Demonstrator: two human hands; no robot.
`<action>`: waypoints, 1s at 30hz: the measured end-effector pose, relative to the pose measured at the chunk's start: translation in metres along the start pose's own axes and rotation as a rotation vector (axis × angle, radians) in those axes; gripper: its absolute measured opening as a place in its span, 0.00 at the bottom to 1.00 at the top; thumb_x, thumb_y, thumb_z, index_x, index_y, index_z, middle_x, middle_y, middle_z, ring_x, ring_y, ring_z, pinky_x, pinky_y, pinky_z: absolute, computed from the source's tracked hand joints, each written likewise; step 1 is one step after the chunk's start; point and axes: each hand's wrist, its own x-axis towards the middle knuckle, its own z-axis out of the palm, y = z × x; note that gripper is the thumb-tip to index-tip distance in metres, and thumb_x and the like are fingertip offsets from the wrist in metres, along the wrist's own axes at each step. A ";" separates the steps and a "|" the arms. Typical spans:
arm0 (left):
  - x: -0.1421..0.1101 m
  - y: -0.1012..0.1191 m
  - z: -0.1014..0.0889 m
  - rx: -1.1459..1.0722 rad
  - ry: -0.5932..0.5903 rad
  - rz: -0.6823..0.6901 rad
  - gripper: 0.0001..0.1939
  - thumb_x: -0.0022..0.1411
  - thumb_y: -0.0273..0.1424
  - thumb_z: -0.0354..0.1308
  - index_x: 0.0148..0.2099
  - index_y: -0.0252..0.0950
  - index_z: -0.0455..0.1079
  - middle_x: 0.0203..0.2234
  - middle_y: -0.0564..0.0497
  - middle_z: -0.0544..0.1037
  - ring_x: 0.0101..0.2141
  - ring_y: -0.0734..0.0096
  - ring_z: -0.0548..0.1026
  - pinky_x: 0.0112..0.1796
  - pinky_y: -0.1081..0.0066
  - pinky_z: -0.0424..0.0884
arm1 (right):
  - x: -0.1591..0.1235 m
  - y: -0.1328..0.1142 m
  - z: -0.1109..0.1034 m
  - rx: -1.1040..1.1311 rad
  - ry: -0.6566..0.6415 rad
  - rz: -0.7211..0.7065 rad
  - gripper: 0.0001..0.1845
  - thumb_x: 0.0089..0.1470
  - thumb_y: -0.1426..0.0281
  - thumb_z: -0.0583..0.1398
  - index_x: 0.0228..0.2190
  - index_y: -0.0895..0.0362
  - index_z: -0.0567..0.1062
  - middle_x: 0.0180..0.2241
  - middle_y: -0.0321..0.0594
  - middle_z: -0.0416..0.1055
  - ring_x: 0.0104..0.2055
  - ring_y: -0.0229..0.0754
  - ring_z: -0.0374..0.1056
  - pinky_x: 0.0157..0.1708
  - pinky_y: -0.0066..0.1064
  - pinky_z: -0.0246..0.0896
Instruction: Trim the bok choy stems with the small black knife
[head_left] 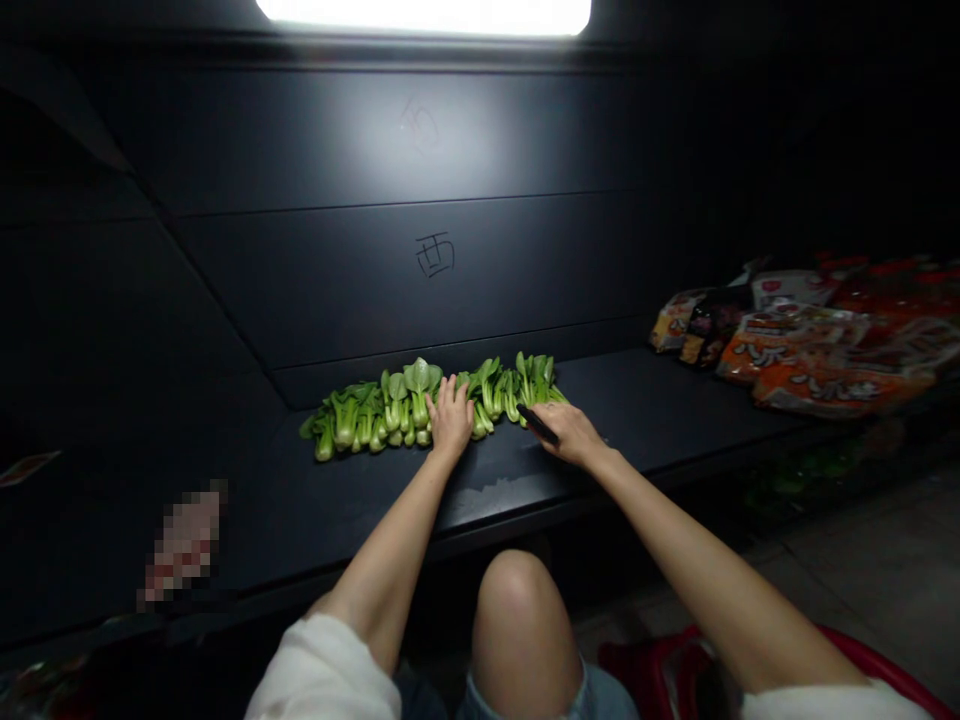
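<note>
A row of bok choy (360,415), green leaves toward the back panel and pale stems toward me, lies along the dark shelf (300,520). My left hand (451,418) rests on the middle of the row, its fingers spread over the stems and leaves. At the row's right end, my right hand (571,432) is closed around a slim black object (538,424), perhaps a handle; its kind does not show. That hand touches or nearly touches the last stems, and its fingertips are partly hidden.
Orange and dark food packages (817,350) are piled on the shelf's right. A pixelated patch (187,545) covers something at the left. Behind the greens rises a dark back panel (337,280) under a bright lamp (424,15). My knee (521,620) is below the shelf edge.
</note>
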 end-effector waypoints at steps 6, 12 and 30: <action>-0.014 -0.012 -0.007 0.048 -0.005 0.067 0.21 0.66 0.30 0.44 0.59 0.35 0.66 0.64 0.41 0.62 0.65 0.57 0.54 0.63 0.45 0.47 | -0.001 -0.003 -0.001 -0.061 -0.045 -0.037 0.14 0.57 0.70 0.56 0.45 0.60 0.72 0.44 0.50 0.75 0.48 0.46 0.69 0.47 0.33 0.58; -0.025 -0.019 -0.016 0.072 -0.013 0.170 0.21 0.66 0.30 0.44 0.59 0.35 0.66 0.64 0.41 0.61 0.66 0.58 0.54 0.64 0.46 0.45 | -0.005 -0.001 -0.002 -0.115 0.006 0.020 0.17 0.62 0.66 0.52 0.47 0.61 0.71 0.46 0.52 0.75 0.48 0.48 0.70 0.46 0.35 0.58; -0.049 -0.048 -0.035 0.123 -0.012 0.099 0.23 0.66 0.30 0.43 0.61 0.37 0.64 0.64 0.42 0.61 0.65 0.58 0.54 0.64 0.44 0.44 | -0.021 0.012 -0.003 -0.267 -0.019 0.161 0.17 0.62 0.66 0.52 0.46 0.62 0.72 0.45 0.53 0.75 0.46 0.50 0.69 0.42 0.35 0.53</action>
